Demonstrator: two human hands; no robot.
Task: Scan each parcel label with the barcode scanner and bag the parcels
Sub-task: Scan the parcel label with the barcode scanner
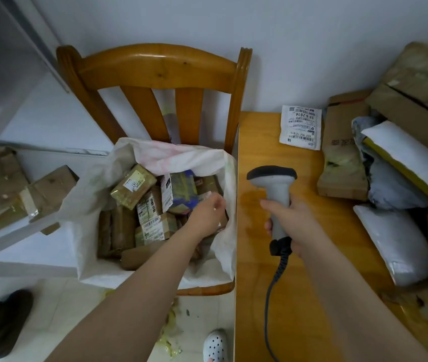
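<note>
My left hand [209, 215] hangs over the soft white bag [95, 194], above taped cardboard parcels [152, 205] — I cannot tell whether it grasps anything. My right hand [293, 226] grasps the grey plastic scanner [276, 189]. Just right of it — nearer that hand — lies a smooth, puffy mailer [395, 246], slantwise.

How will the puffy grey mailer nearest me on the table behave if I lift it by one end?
Probably floppy: the grey mailer looks soft and wrinkled, so it may sag. Its glossy film could be slippery. Lying flat on the table, it should not roll.
</note>
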